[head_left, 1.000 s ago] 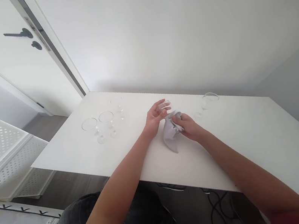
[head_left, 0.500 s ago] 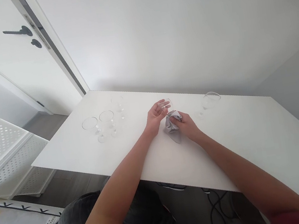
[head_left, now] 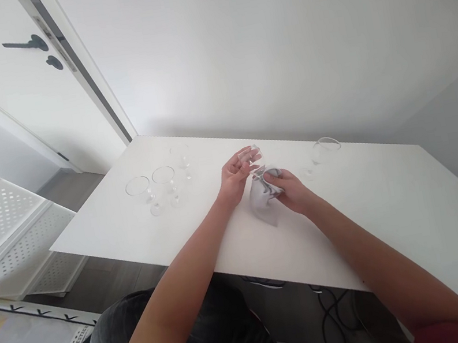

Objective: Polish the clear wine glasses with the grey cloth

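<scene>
Above the middle of the white table [head_left: 376,211], my left hand [head_left: 236,175] is wrapped round the bowl of a clear wine glass [head_left: 257,157], which is tilted with its bowl away from me. A light grey cloth [head_left: 263,196] is bunched in my right hand [head_left: 288,186], pressed at the lower end of that glass. The cloth hides the glass's stem and foot, and a loose corner hangs towards the table. To the left stand several stemmed glasses, among them a front one [head_left: 138,187] and one beside it [head_left: 164,176]. Another glass [head_left: 326,150] stands right of my hands.
A white wall [head_left: 260,43] rises behind the table. At the left are a door with a dark handle [head_left: 29,44] and a white perforated rack [head_left: 5,226]. Dark cables [head_left: 332,318] hang or lie below the table's front edge.
The glass and my left hand have risen slightly. My right hand has turned a little with the cloth, whose loose end has swung lower and spread out.
</scene>
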`<state>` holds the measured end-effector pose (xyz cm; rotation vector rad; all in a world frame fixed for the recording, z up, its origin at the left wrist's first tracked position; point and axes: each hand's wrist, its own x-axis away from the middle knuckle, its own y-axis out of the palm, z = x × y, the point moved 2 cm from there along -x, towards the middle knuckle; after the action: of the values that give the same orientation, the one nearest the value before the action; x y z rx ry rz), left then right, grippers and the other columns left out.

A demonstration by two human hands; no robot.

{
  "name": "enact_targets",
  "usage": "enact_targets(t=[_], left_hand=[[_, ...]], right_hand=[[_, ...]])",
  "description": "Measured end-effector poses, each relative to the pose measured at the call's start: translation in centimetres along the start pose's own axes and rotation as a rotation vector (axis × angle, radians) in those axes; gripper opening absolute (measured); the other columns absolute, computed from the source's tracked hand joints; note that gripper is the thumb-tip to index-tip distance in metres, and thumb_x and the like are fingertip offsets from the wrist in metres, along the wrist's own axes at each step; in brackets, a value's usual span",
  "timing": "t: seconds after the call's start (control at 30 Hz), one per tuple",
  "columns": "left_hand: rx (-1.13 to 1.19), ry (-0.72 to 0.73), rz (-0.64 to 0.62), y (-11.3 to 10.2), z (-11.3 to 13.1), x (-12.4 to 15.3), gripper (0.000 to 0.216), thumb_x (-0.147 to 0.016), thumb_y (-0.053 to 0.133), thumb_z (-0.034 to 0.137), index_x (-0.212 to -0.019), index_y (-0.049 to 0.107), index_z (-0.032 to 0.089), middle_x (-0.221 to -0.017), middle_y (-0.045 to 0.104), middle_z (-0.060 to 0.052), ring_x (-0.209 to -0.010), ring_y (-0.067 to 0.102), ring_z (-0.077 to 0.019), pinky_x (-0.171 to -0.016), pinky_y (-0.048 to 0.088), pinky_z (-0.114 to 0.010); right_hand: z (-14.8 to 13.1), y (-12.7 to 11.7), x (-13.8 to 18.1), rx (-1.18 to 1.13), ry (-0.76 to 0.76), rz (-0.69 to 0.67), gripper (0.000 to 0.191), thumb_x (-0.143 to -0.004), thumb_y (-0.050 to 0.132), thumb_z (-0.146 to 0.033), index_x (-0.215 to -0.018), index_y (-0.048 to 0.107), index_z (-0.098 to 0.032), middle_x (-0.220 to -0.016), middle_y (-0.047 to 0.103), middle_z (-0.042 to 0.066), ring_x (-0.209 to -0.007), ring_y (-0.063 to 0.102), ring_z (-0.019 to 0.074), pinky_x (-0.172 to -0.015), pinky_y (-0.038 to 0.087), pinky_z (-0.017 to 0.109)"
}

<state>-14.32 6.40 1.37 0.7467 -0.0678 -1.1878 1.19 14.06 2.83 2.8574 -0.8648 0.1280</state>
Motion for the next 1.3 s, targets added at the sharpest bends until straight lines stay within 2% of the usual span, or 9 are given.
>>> enact_targets(t=[0.1,0.17,0.37,0.47,0.57,0.7,0.93,1.1,1.3], left_hand=[[0.032,-0.06,-0.109,0.4,0.3,0.2,0.068,-0.077,0.087,0.059,-0.132,0.07,0.023,-0.147,0.064,-0.017,-0.136,0.06,-0.0377,-0.108,0.05,-0.049],[0.018,-0.066,-0.122,0.4,0.4,0.2,0.069,-0.077,0.088,0.058,-0.133,0.07,0.023,-0.147,0.064,-0.018,-0.137,0.059,-0.0379,-0.109,0.05,-0.05],[0.063,0.04,0.05,-0.6,0.1,-0.3,0.061,-0.078,0.09,0.045,-0.131,0.067,0.024,-0.149,0.06,-0.014,-0.14,0.056,-0.0327,-0.117,0.045,-0.051],[0.092,0.118,0.164,-1.1,0.1,-0.6,0.056,-0.079,0.09,0.039,-0.128,0.066,0.027,-0.147,0.058,-0.009,-0.143,0.052,-0.0296,-0.118,0.046,-0.049],[0.074,0.16,0.231,-1.1,0.3,-0.6,0.053,-0.078,0.09,0.04,-0.124,0.066,0.029,-0.146,0.054,-0.006,-0.147,0.046,-0.0285,-0.12,0.045,-0.048],[-0.007,0.131,0.158,-0.4,0.4,-0.3,0.057,-0.072,0.094,0.035,-0.122,0.066,0.031,-0.145,0.051,-0.005,-0.146,0.045,-0.0287,-0.122,0.043,-0.049],[-0.033,0.033,-0.074,0.5,0.7,-0.1,0.056,-0.07,0.094,0.031,-0.12,0.069,0.034,-0.136,0.054,-0.005,-0.138,0.049,-0.0278,-0.117,0.046,-0.049],[-0.048,-0.025,-0.258,0.9,0.5,0.1,0.057,-0.065,0.095,0.02,-0.114,0.072,0.034,-0.124,0.053,-0.004,-0.125,0.052,-0.0216,-0.115,0.047,-0.044],[-0.075,-0.085,-0.376,0.7,0.5,0.1,0.062,-0.055,0.099,0.018,-0.11,0.073,0.03,-0.122,0.053,-0.006,-0.12,0.055,-0.0247,-0.107,0.051,-0.044]], right_hand=[[-0.1,0.0,0.5,-0.102,0.137,-0.225,0.033,-0.084,0.08,-0.053,-0.095,0.073,-0.022,-0.088,0.066,0.004,-0.075,0.056,0.0184,-0.068,0.045,0.032],[0.0,0.1,0.5,-0.052,0.093,-0.235,0.031,-0.082,0.083,-0.049,-0.093,0.073,-0.022,-0.085,0.065,0.003,-0.073,0.055,0.0174,-0.067,0.044,0.032],[0.8,-1.6,-1.2,-0.143,-0.277,0.379,0.028,-0.085,0.079,-0.049,-0.096,0.074,-0.024,-0.102,0.069,0.004,-0.094,0.063,0.02,-0.084,0.052,0.034],[0.9,-3.0,-1.6,-0.293,-0.315,0.524,0.029,-0.086,0.076,-0.054,-0.097,0.07,-0.027,-0.11,0.069,0.004,-0.104,0.065,0.0221,-0.087,0.055,0.036],[0.3,-2.8,-1.5,-0.33,-0.241,0.399,0.034,-0.088,0.069,-0.061,-0.099,0.068,-0.029,-0.122,0.07,0.006,-0.116,0.064,0.0271,-0.085,0.058,0.041],[-0.5,-0.7,-0.9,-0.286,-0.187,0.14,0.036,-0.094,0.057,-0.064,-0.108,0.066,-0.032,-0.138,0.067,0.004,-0.126,0.062,0.0305,-0.085,0.058,0.045],[0.7,-1.0,-1.3,-0.191,-0.119,0.256,0.039,-0.087,0.07,-0.058,-0.113,0.07,-0.029,-0.116,0.071,0.003,-0.103,0.064,0.0232,-0.08,0.052,0.035],[1.0,-1.6,-1.1,-0.159,-0.149,0.458,0.025,-0.083,0.075,-0.048,-0.096,0.07,-0.027,-0.093,0.065,0.001,-0.083,0.057,0.0185,-0.07,0.047,0.03],[0.8,-1.2,-1.1,-0.379,0.166,0.205,0.021,-0.078,0.073,-0.041,-0.079,0.065,-0.022,-0.078,0.063,0.004,-0.073,0.056,0.0203,-0.066,0.049,0.034]])
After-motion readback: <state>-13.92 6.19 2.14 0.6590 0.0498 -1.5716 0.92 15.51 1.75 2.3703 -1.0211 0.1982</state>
